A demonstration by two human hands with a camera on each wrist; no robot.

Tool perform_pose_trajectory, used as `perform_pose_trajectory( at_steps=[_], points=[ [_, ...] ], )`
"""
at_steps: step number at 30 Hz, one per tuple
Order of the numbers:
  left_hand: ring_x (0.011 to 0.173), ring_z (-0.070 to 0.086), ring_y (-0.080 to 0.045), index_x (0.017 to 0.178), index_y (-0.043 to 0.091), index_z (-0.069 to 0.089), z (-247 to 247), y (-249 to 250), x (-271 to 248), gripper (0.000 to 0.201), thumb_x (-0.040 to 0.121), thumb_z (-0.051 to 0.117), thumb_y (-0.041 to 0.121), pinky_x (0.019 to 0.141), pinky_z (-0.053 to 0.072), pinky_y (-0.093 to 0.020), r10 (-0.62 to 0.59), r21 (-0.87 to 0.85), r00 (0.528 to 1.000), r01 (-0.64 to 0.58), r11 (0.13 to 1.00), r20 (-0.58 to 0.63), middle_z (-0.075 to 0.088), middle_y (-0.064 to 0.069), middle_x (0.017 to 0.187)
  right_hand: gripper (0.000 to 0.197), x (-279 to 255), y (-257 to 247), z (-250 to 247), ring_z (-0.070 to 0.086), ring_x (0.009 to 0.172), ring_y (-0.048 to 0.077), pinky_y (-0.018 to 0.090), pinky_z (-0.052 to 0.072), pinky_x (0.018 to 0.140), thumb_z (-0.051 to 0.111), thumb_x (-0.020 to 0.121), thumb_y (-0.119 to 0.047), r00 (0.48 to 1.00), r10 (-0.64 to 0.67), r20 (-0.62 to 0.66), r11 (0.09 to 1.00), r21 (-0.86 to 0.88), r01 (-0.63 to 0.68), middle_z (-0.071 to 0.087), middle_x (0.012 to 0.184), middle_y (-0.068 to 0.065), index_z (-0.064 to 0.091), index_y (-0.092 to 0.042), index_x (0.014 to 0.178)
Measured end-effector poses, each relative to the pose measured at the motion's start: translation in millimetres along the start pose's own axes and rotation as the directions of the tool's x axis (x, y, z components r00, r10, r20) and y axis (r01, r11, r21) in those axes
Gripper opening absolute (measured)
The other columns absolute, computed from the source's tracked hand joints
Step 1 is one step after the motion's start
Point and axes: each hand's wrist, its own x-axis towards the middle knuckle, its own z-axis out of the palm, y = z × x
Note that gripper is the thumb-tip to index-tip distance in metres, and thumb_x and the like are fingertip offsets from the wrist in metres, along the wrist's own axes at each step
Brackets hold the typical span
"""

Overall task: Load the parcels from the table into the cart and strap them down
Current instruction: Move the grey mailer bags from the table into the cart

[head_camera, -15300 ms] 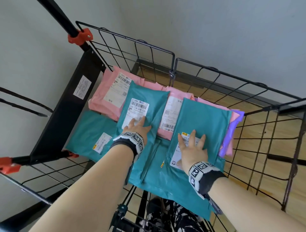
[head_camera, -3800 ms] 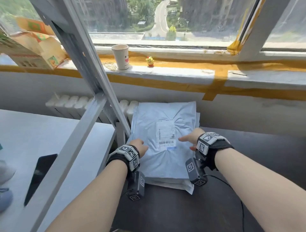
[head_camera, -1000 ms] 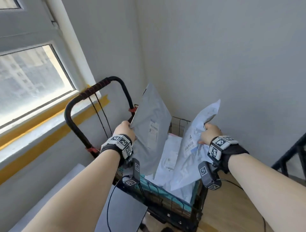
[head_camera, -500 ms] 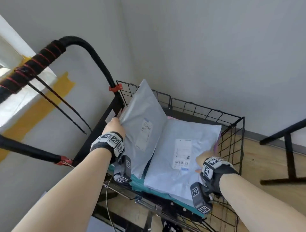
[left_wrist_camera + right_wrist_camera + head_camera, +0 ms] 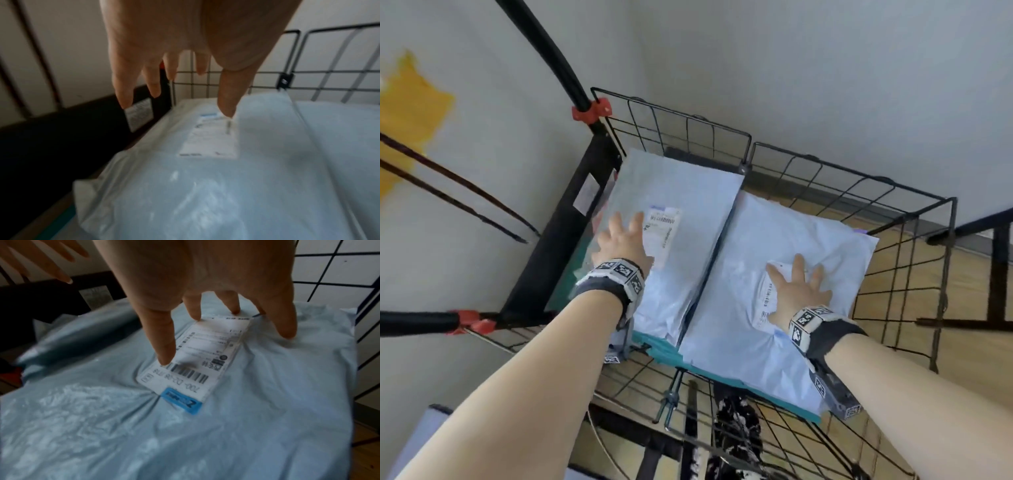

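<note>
Two pale grey-blue parcels lie side by side on top of the pile in the black wire cart (image 5: 784, 161). My left hand (image 5: 621, 240) lies flat with spread fingers on the left parcel (image 5: 688, 205) (image 5: 205, 186), beside its white label (image 5: 209, 139). My right hand (image 5: 799, 291) presses flat on the right parcel (image 5: 774, 240) (image 5: 267, 402), fingertips (image 5: 164, 360) on its barcode label (image 5: 197, 356). Teal parcels (image 5: 664, 351) show underneath at the near edge. No strap lies over the parcels.
The cart's black handle bar (image 5: 544, 48) with red clamps (image 5: 590, 109) rises at the left, against the wall. Thin dark cords (image 5: 458, 202) hang to its left. Wooden floor (image 5: 976, 274) and a black frame leg (image 5: 1000, 274) lie to the right.
Both parcels, held up by their edges a second ago, now lie flat in the cart. My hands have let go of the edges and press down on top with flat fingers.
</note>
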Motion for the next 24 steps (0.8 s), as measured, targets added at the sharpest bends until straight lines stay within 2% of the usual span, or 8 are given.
perform_pose_trajectory(
  at_steps=[3, 6, 12, 15, 19, 22, 24],
  points=[
    [0.141, 0.009, -0.039, 0.143, 0.043, 0.013, 33.7, 12.1, 13.0, 0.082, 0.081, 0.067, 0.043, 0.105, 0.031, -0.061, 0.126, 0.103, 0.960, -0.156, 0.982, 0.252, 0.000, 0.003, 0.155, 0.098, 8.5, 2.9, 6.2, -0.018, 0.140, 0.045, 0.059, 0.024, 0.110, 0.066, 0.084, -0.037, 1.000, -0.017, 0.015, 1.000, -0.021, 0.017, -0.031, 0.152, 0.006, -0.009, -0.047, 0.146],
    [0.134, 0.018, -0.040, 0.136, 0.047, 0.020, 55.1, 20.4, 17.1, 0.083, 0.073, 0.073, 0.044, 0.098, 0.039, -0.060, 0.168, 0.131, 0.920, -0.227, 0.965, 0.355, 0.004, 0.003, 0.151, 0.097, 17.7, 4.7, 11.1, -0.018, 0.140, 0.045, 0.056, 0.031, 0.107, 0.066, 0.084, -0.042, 0.999, -0.037, 0.029, 0.998, -0.047, 0.039, -0.030, 0.153, 0.006, -0.010, -0.049, 0.145],
    [0.124, 0.032, -0.039, 0.138, 0.042, 0.026, 62.1, 29.2, 16.6, 0.079, 0.076, 0.073, 0.033, 0.091, 0.047, -0.055, 0.109, 0.204, 0.896, -0.215, 0.955, 0.431, 0.017, -0.003, 0.143, 0.097, 33.5, 3.3, 10.9, -0.016, 0.139, 0.049, 0.056, 0.032, 0.108, 0.068, 0.082, -0.040, 0.994, -0.073, 0.082, 0.993, -0.082, 0.080, -0.030, 0.152, 0.008, -0.005, -0.049, 0.145],
    [0.120, 0.037, -0.040, 0.140, 0.044, 0.022, 58.1, 29.2, 16.0, 0.077, 0.079, 0.068, 0.035, 0.092, 0.047, -0.053, 0.113, 0.225, 0.888, -0.233, 0.946, 0.446, 0.020, -0.007, 0.140, 0.097, 34.2, 6.9, 7.3, -0.018, 0.139, 0.049, 0.056, 0.031, 0.108, 0.069, 0.082, -0.038, 0.991, -0.086, 0.105, 0.992, -0.081, 0.095, -0.031, 0.152, 0.008, -0.004, -0.050, 0.145],
    [0.122, 0.044, -0.038, 0.143, 0.043, 0.024, 37.6, 31.0, 12.6, 0.073, 0.083, 0.064, 0.041, 0.096, 0.046, -0.049, 0.071, 0.214, 0.889, -0.185, 0.959, 0.452, 0.023, -0.007, 0.143, 0.094, 29.1, 8.4, -1.7, -0.016, 0.139, 0.049, 0.058, 0.031, 0.108, 0.068, 0.083, -0.034, 0.988, -0.103, 0.119, 0.991, -0.071, 0.112, -0.029, 0.152, 0.009, -0.001, -0.049, 0.146],
    [0.118, 0.050, -0.038, 0.145, 0.033, 0.027, 21.8, 36.3, -2.3, 0.066, 0.087, 0.057, 0.041, 0.095, 0.048, -0.045, 0.086, 0.216, 0.904, -0.191, 0.958, 0.418, 0.027, -0.011, 0.143, 0.085, 19.7, 6.9, -14.0, -0.007, 0.140, 0.048, 0.055, 0.031, 0.109, 0.064, 0.086, -0.026, 0.986, -0.113, 0.122, 0.990, -0.075, 0.122, -0.019, 0.154, 0.011, 0.008, -0.048, 0.146],
    [0.118, 0.050, -0.035, 0.145, 0.027, 0.029, 10.2, 39.1, -19.4, 0.063, 0.089, 0.056, 0.040, 0.094, 0.049, -0.043, 0.072, 0.201, 0.930, -0.153, 0.968, 0.361, 0.031, -0.012, 0.141, 0.072, 11.1, 6.0, -23.8, 0.007, 0.141, 0.043, 0.050, 0.032, 0.110, 0.057, 0.089, -0.023, 0.987, -0.141, 0.082, 0.988, -0.053, 0.146, -0.003, 0.155, 0.012, 0.018, -0.046, 0.145]
  ],
)
